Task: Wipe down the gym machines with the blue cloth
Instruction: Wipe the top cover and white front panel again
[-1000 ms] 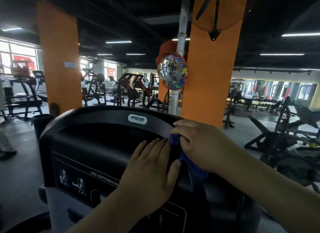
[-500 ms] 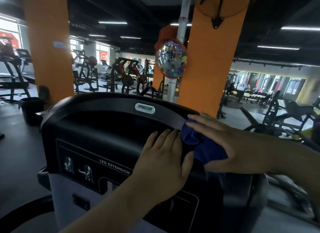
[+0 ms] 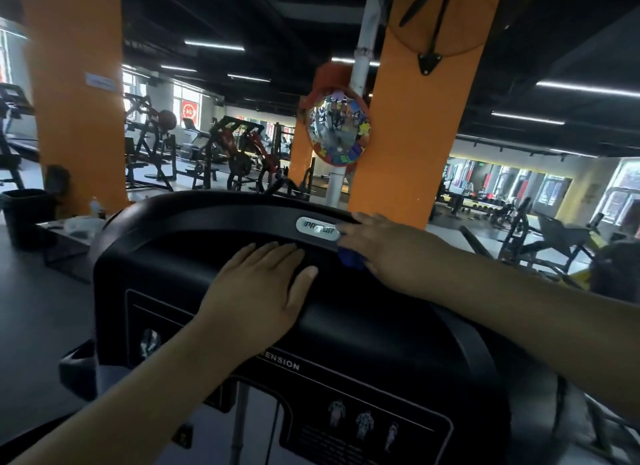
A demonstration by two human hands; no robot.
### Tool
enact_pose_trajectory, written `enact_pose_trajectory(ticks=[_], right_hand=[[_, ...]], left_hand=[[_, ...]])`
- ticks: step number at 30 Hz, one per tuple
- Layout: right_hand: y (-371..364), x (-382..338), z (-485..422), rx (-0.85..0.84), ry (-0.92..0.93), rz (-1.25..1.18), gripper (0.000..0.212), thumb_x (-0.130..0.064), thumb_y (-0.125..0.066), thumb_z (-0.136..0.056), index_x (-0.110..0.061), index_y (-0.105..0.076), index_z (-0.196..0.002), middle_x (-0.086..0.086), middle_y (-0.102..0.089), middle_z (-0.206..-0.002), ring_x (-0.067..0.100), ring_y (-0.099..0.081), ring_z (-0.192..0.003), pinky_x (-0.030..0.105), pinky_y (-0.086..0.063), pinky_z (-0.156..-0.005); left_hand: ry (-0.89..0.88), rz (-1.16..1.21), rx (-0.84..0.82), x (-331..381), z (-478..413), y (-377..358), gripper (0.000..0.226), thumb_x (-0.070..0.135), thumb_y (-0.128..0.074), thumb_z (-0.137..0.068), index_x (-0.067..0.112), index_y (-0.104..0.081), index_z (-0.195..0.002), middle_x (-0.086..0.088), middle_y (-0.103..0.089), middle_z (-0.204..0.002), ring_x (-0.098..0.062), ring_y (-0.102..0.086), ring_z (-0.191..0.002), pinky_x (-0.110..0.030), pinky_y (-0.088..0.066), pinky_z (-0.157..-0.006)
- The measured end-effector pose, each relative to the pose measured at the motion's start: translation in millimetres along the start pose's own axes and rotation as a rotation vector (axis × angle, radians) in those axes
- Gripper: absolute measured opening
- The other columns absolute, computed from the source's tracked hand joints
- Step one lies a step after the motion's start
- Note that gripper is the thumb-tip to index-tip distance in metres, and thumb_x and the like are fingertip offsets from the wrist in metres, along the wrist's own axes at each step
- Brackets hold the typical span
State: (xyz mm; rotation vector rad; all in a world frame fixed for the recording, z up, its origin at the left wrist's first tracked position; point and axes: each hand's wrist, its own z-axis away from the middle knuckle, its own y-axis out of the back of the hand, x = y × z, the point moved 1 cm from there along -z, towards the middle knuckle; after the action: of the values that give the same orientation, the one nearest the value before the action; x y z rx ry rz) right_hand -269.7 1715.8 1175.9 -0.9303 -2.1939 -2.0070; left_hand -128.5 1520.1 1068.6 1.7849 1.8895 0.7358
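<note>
My right hand (image 3: 377, 243): fingers flat, pressing the blue cloth (image 3: 351, 258) on the machine's (image 3: 194, 243) top rim. It has slid left, up to the badge (image 3: 317, 226). My left hand (image 3: 263, 284): flat, empty, still bracing. Judgement: rim wipe advancing, lower panels left.

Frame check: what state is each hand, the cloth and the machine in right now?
Left hand: flat on the machine cover, fingers straight.
Right hand: fingers extended, pressing the blue cloth onto the cover.
Blue cloth: bunched, mostly hidden under the right hand.
</note>
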Motion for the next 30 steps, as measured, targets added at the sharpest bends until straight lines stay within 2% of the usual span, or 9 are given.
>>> enact_pose_trajectory(ticks=[3, 5, 8, 11, 13, 15, 20, 24, 30], right_hand=[[-8.3, -13.5, -42.8, 0.098, 0.022, -0.064, 0.063, -0.007, -0.049, -0.112, -0.019, -0.027, -0.17, 0.014, -0.015, -0.18, 0.035, -0.012, -0.167, 0.046, -0.011, -0.137], [-10.6, -18.8, -57.3, 0.11, 0.106, -0.057, 0.057, -0.003, -0.056, -0.109, -0.01, -0.042, -0.163, 0.012, -0.019, -0.179, 0.038, -0.016, -0.166, 0.052, -0.015, -0.136], [-9.8, -2.7, -48.3, 0.265, 0.246, 0.152, 0.04, -0.017, -0.076, -0.098, -0.012, -0.07, -0.137, 0.017, -0.05, -0.164, 0.043, -0.044, -0.153, 0.059, -0.033, -0.127], [-7.5, 9.3, -29.1, 0.351, 0.314, 0.198, 0.037, -0.024, -0.081, -0.093, -0.018, -0.076, -0.128, 0.013, -0.063, -0.148, 0.037, -0.061, -0.133, 0.052, -0.048, -0.109], [-5.7, 4.1, -40.1, 0.406, 0.351, 0.197, 0.033, -0.022, -0.081, -0.089, -0.019, -0.079, -0.122, 0.01, -0.066, -0.142, 0.035, -0.063, -0.122, 0.047, -0.048, -0.097], [-7.4, -6.6, -71.8, 0.432, 0.365, 0.146, 0.031, -0.017, -0.083, -0.085, -0.02, -0.081, -0.116, 0.007, -0.068, -0.136, 0.036, -0.064, -0.115, 0.047, -0.047, -0.092], [-12.3, -35.3, -139.4, 0.46, 0.451, 0.039, 0.031, -0.011, -0.085, -0.085, -0.016, -0.082, -0.115, 0.009, -0.068, -0.132, 0.039, -0.064, -0.11, 0.056, -0.053, -0.093], [-8.0, -21.2, -123.4, 0.468, 0.547, 0.102, 0.031, -0.022, -0.081, -0.091, -0.019, -0.078, -0.122, 0.005, -0.066, -0.134, 0.032, -0.063, -0.111, 0.049, -0.054, -0.094], [-9.6, -53.1, -168.9, 0.523, 0.686, 0.046, 0.032, -0.015, -0.076, -0.094, -0.015, -0.075, -0.126, 0.008, -0.066, -0.138, 0.033, -0.064, -0.109, 0.048, -0.055, -0.09]], left_hand=[[0.001, 0.035, 0.083, -4.2, 3.2, -8.6, 0.054, 0.05, -0.038, -0.114, 0.019, -0.075, -0.14, 0.001, -0.073, -0.142, -0.023, -0.065, -0.137, -0.045, -0.044, -0.122], [-0.012, 0.057, 0.112, -3.0, 5.5, -9.3, 0.051, 0.048, -0.042, -0.114, 0.018, -0.075, -0.139, 0.0, -0.074, -0.141, -0.023, -0.066, -0.135, -0.046, -0.045, -0.121], [-0.015, 0.062, 0.1, -15.3, 9.1, -4.5, 0.053, 0.051, -0.04, -0.114, 0.021, -0.074, -0.14, 0.003, -0.072, -0.143, -0.02, -0.063, -0.139, -0.045, -0.042, -0.124], [0.012, 0.059, 0.125, -29.0, 13.7, -3.7, 0.051, 0.05, -0.041, -0.115, 0.022, -0.072, -0.143, 0.005, -0.07, -0.147, -0.019, -0.06, -0.142, -0.042, -0.039, -0.126], [0.021, 0.07, 0.145, -29.4, 15.2, -5.8, 0.048, 0.047, -0.043, -0.115, 0.021, -0.072, -0.143, 0.005, -0.07, -0.147, -0.019, -0.06, -0.142, -0.043, -0.039, -0.126], [0.032, 0.071, 0.152, -26.7, 15.5, -5.3, 0.047, 0.046, -0.042, -0.115, 0.021, -0.073, -0.141, 0.006, -0.071, -0.145, -0.018, -0.061, -0.141, -0.043, -0.039, -0.125], [0.021, 0.037, 0.087, -32.8, 19.6, 2.8, 0.055, 0.056, -0.034, -0.117, 0.027, -0.068, -0.148, 0.009, -0.066, -0.151, -0.013, -0.054, -0.145, -0.038, -0.034, -0.129], [0.047, 0.021, 0.073, -51.5, 27.1, 7.0, 0.055, 0.058, -0.032, -0.117, 0.029, -0.062, -0.153, 0.011, -0.06, -0.157, -0.014, -0.048, -0.152, -0.038, -0.028, -0.132], [0.105, 0.056, 0.157, -41.4, 28.7, -0.2, 0.05, 0.049, -0.036, -0.117, 0.024, -0.066, -0.149, 0.008, -0.064, -0.151, -0.017, -0.053, -0.147, -0.045, -0.034, -0.128]])
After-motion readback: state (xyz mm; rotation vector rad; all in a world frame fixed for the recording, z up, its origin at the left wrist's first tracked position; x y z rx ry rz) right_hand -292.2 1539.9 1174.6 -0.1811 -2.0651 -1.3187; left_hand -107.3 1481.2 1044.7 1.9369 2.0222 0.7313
